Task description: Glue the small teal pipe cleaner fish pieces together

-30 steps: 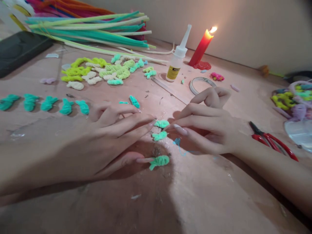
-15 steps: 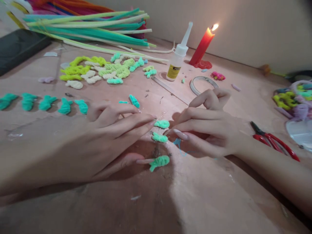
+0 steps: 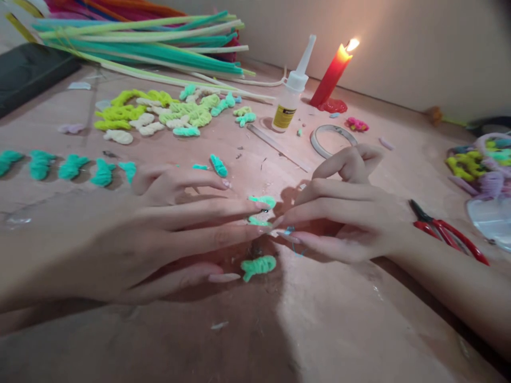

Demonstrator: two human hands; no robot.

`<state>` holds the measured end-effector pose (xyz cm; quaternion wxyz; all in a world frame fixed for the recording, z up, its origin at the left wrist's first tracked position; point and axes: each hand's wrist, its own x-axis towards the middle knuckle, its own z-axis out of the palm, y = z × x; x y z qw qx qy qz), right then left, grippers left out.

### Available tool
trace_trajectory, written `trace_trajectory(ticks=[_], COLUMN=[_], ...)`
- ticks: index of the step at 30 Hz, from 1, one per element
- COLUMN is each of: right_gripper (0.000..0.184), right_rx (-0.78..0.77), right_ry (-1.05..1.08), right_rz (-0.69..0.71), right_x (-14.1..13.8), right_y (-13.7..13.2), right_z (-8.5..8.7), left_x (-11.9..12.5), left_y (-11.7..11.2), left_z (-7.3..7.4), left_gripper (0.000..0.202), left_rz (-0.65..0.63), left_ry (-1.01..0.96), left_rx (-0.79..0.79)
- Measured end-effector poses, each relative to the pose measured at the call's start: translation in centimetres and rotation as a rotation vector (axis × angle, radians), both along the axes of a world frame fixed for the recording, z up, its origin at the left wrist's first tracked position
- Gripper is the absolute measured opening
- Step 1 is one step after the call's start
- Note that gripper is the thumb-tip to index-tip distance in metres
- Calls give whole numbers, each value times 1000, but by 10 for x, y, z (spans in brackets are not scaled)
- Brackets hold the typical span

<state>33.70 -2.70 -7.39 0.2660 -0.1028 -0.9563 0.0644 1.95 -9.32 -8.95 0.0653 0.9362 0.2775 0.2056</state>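
1. Mint-green twisted piece (image 3: 258, 266) lies on the table (image 3: 319, 330) nearest you, just beyond your left thumbnail.
2. Your left hand (image 3: 159, 234) lies flat, fingers stretched out and gripping nothing; its tips reach a second green piece (image 3: 257, 221).
3. Your right hand (image 3: 347, 218) meets it there, fingers half curled; whether they pinch the blue scrap (image 3: 290, 231) cannot be told.
4. Red pliers (image 3: 447, 231) lie near your right wrist; glue bottle (image 3: 289, 96) and lit candle (image 3: 331, 77) stand far back.

Centre: left hand (image 3: 159, 239), fingers outstretched, tips meeting right hand (image 3: 347, 218) over mint-green twisted pieces (image 3: 263, 201). Left edge: row of teal pieces (image 3: 72, 166). Upper left: pipe-cleaner bundle (image 3: 151, 42). Upper centre: glue bottle (image 3: 289, 93), lit red candle (image 3: 331, 77). Right: red pliers (image 3: 447, 231).
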Motion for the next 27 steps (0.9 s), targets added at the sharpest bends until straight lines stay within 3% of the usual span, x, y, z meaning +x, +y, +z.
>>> trace_trajectory(ticks=[3,9,27], right_gripper=[12,14,12], right_rx=[68,44,17], right_ry=[1,-23,-29], right_rz=[8,36,26], right_x=[1,2,-1], right_y=[1,4,4], right_z=[1,2,-2], left_x=[-3,-3,1], left_y=[7,7,7], left_z=[7,2,5], left_gripper=[57,55,58], left_rz=[-160,-154,-148], left_ry=[113,72,94], left_rx=[99,-26,-3])
